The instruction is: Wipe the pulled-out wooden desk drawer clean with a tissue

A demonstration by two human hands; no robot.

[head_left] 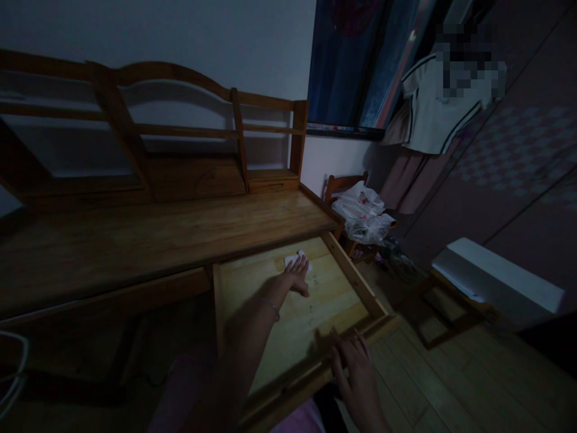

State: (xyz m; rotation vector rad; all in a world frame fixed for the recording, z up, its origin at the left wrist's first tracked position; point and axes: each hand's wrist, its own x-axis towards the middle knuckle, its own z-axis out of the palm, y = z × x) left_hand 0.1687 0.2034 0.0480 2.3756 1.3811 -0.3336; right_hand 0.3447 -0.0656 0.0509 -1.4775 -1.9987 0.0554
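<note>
A wooden drawer (265, 343) stands pulled out from the desk, its pale bottom board in sight. Inside it, toward the back, my left hand (296, 278) presses a small white cloth (291, 260) against the board. The fingers lie over the cloth and the thumb sticks out to the side; whether it is cloth or paper tissue is hard to tell. My right hand (354, 367) is at the drawer's front rim near the right corner, fingers bent over the edge. Dim light hides part of that grip.
The wooden desk (148, 231) carries a shelf unit (193, 174) along the wall. To the right stand a chair with plastic bags (360, 207) and a low stool with a white box-like object (500, 270). Clothes (442, 114) hang by the window.
</note>
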